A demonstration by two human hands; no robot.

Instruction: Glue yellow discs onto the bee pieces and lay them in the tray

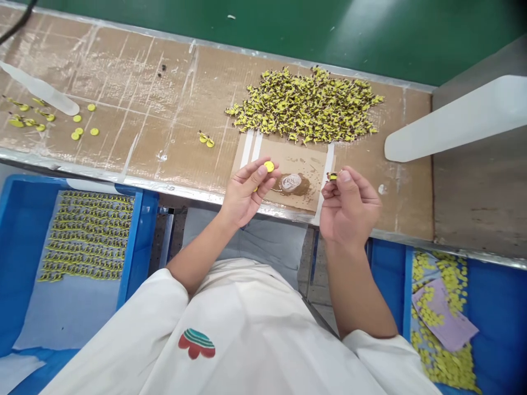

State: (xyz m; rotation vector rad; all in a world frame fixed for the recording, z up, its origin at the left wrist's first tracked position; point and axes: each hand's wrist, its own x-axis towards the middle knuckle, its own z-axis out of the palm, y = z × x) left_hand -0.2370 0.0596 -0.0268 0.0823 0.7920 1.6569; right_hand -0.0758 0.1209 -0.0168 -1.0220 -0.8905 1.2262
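My left hand pinches a small round yellow disc between thumb and finger; another bit of yellow shows lower among its fingers. In my right hand, thumb and fingers close on a small yellow-and-black figure. Both hands are raised over the table's front edge, apart from each other. Between them lies a cardboard sheet with white tape strips and a wet, whitish oval patch. Behind the hands spreads a big heap of small yellow-and-black figures.
Several yellow discs and figures lie at the table's left, by a white strip-shaped piece. A blue bin at lower left holds rows of assembled pieces. Another blue bin at right holds loose yellow discs. A white block-like piece juts in from the right.
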